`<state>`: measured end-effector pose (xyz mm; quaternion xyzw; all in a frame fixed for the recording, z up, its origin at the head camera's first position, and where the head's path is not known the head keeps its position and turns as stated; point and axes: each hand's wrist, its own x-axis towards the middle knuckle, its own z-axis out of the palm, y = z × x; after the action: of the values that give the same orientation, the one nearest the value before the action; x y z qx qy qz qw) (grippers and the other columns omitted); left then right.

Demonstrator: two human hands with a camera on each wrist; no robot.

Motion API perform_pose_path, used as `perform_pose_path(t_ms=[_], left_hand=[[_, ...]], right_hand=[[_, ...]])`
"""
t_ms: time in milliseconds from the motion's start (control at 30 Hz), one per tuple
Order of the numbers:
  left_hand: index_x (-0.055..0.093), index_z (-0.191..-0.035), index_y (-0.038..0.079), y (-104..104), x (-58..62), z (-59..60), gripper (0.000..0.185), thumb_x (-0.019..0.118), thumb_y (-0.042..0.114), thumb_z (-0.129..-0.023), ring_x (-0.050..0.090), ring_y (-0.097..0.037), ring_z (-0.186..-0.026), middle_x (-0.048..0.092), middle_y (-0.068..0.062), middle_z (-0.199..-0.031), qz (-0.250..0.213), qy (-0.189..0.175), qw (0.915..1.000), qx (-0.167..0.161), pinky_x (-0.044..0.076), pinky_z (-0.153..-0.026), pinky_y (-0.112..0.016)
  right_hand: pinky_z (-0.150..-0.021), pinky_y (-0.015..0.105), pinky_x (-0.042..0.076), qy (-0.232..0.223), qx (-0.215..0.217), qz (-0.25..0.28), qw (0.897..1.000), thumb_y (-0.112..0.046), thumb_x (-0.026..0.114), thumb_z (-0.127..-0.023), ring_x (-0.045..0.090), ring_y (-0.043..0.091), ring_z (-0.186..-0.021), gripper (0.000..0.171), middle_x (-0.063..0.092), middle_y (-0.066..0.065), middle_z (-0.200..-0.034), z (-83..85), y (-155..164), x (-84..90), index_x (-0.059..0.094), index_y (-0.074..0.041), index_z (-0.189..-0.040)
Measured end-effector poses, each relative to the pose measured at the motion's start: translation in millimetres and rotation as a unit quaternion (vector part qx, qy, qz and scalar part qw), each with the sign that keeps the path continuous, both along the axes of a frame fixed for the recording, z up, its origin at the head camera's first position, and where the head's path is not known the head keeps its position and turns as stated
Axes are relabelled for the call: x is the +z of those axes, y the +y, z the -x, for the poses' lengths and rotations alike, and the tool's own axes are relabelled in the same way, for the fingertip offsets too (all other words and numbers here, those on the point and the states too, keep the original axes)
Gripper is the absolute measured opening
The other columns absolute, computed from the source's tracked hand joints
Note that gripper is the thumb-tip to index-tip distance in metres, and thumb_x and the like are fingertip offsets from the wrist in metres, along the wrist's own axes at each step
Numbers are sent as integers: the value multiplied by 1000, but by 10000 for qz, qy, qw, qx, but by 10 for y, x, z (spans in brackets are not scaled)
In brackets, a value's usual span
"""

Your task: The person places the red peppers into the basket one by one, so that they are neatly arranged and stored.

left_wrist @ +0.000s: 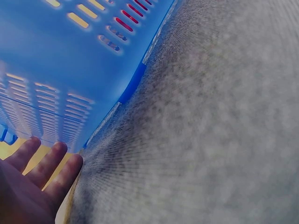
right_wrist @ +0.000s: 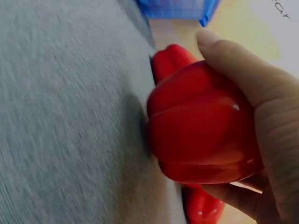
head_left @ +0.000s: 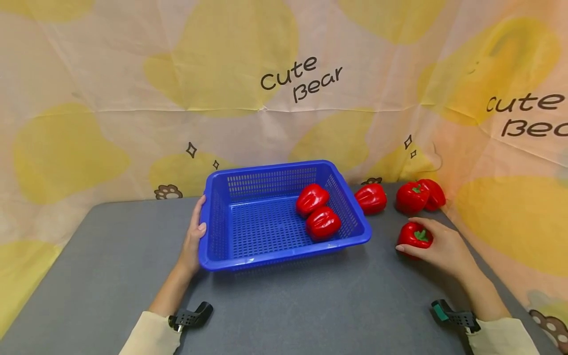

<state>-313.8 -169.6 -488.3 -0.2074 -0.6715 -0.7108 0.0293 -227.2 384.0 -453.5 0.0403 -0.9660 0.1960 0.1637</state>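
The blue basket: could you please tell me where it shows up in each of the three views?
Head: blue basket sits mid-table, left hand on its left rim.
Left wrist: its slotted wall fills the upper left.
Right wrist: only a corner at the top edge.
Shared landmark: the grey table.

Glossy red peppers (head_left: 322, 223) sit in a perforated blue plastic basket (head_left: 284, 252) on a matt grey cloth-covered table (head_left: 310, 305).

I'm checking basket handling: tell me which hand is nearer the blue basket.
Left. The left hand rests on the blue basket at its left rim; the right hand is apart, gripping a red pepper.
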Motion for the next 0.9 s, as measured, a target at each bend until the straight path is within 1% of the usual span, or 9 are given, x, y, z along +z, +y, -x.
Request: perform_pose_path(t_ms=[167, 333, 400, 567, 667, 800, 900], left_hand=[[9, -163, 28, -3, -31, 7, 67, 29, 30, -99, 40, -24, -136, 11, -12, -169, 20, -39, 10000, 58, 53, -94, -21], [8, -163, 27, -8, -47, 20, 67, 29, 30, -99, 40, -23, -135, 11, -12, -169, 29, -70, 9999, 72, 52, -94, -21], [9, -163, 28, -11, -46, 23, 67, 29, 30, -99, 40, -22, -135, 11, -12, -169, 27, -81, 9999, 81, 52, -94, -21], [10, -163, 29, 2, -14, 16, 67, 29, 31, -99, 40, -22, -136, 12, -12, -169, 7, -65, 10000, 60, 52, -94, -21], [9, -163, 27, 0, -4, 8, 67, 29, 29, -99, 40, -23, -135, 12, -14, -169, -80, -49, 10000, -12, 53, -94, -22], [9, -163, 27, -7, 0, 3, 67, 29, 29, -100, 42, -24, -135, 12, -15, -168, -140, -42, 9999, -77, 54, -93, -24], [8, -163, 28, -6, 5, 1, 67, 29, 30, -100, 44, -24, -134, 12, -15, -168, -106, -54, 9999, -79, 56, -92, -25]], right_hand=[[-76, 43, 55, 45, 33, 248, 9997, -39, 88, -74, 61, 35, -100, 67, 68, 19, -116, 16, -41, -34, 62, -7, -126], [-73, 28, 52, 59, 7, 436, 9990, -39, 89, -73, 60, 31, -102, 66, 67, 15, -115, 34, -82, -79, 60, -9, -124], [-73, 25, 51, -21, 2, 483, 9988, -40, 89, -73, 59, 30, -103, 66, 66, 14, -115, 36, -95, -72, 58, -10, -123], [-69, 28, 51, -407, 36, 573, 9975, -39, 88, -74, 58, 31, -101, 67, 65, 15, -113, -12, -62, 45, 55, -8, -124], [-68, 30, 52, -595, 114, 475, 9970, -39, 88, -73, 58, 32, -100, 68, 65, 16, -114, -40, -13, 104, 57, -7, -124], [-71, 39, 56, -751, 253, 242, 9966, -42, 89, -72, 59, 36, -104, 71, 65, 19, -119, -63, 68, 147, 61, -8, -127], [-72, 46, 58, -812, 365, 91, 9960, -42, 89, -71, 60, 38, -104, 72, 65, 21, -119, -67, 100, 163, 62, -7, -129]])
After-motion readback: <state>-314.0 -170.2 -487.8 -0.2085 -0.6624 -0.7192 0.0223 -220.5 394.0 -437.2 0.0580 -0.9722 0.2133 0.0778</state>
